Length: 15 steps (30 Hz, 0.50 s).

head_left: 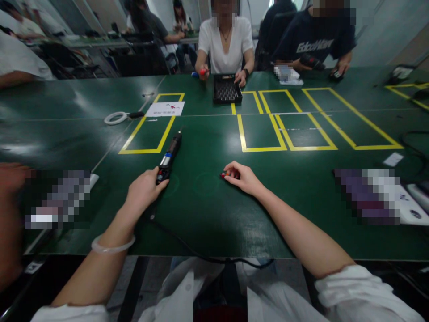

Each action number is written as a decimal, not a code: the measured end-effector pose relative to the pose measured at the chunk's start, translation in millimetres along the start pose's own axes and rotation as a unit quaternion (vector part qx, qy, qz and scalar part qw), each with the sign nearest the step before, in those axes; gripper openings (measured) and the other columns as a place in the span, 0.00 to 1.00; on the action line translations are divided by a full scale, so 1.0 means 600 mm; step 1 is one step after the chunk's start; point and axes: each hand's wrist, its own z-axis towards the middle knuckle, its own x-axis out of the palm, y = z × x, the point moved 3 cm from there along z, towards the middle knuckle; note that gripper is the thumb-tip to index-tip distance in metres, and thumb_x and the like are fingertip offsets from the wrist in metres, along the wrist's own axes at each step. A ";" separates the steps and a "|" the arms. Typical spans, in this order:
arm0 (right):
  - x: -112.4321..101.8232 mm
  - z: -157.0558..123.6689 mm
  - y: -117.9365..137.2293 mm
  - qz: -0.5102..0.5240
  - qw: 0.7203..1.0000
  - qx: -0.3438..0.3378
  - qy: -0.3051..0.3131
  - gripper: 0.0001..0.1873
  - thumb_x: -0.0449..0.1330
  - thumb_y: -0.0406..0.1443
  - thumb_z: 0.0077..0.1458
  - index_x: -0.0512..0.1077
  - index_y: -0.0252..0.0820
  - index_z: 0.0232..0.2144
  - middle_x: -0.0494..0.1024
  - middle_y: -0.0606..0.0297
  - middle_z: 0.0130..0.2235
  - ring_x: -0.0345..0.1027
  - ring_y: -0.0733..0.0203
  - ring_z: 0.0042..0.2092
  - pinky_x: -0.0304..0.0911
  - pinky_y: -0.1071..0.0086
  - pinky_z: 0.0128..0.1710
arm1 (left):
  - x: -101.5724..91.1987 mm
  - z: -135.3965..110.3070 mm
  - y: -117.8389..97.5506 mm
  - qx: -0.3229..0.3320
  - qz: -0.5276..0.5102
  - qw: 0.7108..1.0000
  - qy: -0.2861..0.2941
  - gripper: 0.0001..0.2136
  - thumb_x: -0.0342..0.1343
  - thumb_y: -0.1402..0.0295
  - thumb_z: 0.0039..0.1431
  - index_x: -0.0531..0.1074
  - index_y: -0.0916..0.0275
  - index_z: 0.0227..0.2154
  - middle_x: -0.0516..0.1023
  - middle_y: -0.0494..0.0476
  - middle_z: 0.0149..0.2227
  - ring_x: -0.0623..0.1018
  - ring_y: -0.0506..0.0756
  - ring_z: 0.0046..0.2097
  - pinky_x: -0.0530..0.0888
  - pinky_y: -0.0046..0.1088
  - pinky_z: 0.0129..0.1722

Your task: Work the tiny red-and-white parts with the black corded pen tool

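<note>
My left hand [143, 188] is closed around the rear end of an electric screwdriver [170, 152]. The tool lies at a slant with its bit pointing away from me, and a black cable [177, 239] runs along the table near my body. My right hand [244, 178] rests on the green tabletop [204, 219], its fingers curled round a small red and black piece [223, 175]. Most of that piece is hidden by the fingers, so its kind does not show.
Yellow tape rectangles [263, 149] mark the table ahead. Across from me, a person [226, 44] handles a black tray of small parts [228, 99]. A white cable coil [115, 118] and a printed sheet [166, 108] lie left; pixelated items [415, 212] lie right.
</note>
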 end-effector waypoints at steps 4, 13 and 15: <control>0.001 -0.003 0.007 -0.042 0.998 -0.050 0.001 0.06 0.58 0.34 0.58 0.70 0.42 0.39 0.70 0.66 0.35 0.63 0.67 0.31 0.60 0.72 0.33 | -0.011 0.020 -0.092 0.087 -0.023 0.996 -0.020 0.22 0.47 0.58 0.64 0.62 0.65 0.56 0.74 0.66 0.51 0.75 0.63 0.51 0.73 0.35 0.46; -0.005 -0.005 0.011 -0.149 0.986 -0.069 -0.032 0.02 0.57 0.35 0.60 0.68 0.43 0.35 0.67 0.66 0.33 0.63 0.64 0.33 0.59 0.71 0.35 | -0.020 0.027 -0.254 0.207 -0.062 0.976 -0.032 0.23 0.53 0.63 0.62 0.60 0.65 0.58 0.73 0.66 0.51 0.74 0.62 0.52 0.73 0.35 0.45; -0.006 -0.005 0.011 -0.173 0.982 -0.064 -0.039 0.02 0.57 0.35 0.60 0.68 0.43 0.35 0.68 0.66 0.34 0.64 0.64 0.33 0.59 0.71 0.35 | -0.018 0.025 -0.270 0.222 -0.074 0.972 -0.035 0.24 0.53 0.65 0.62 0.59 0.66 0.59 0.72 0.66 0.54 0.73 0.61 0.53 0.73 0.35 0.47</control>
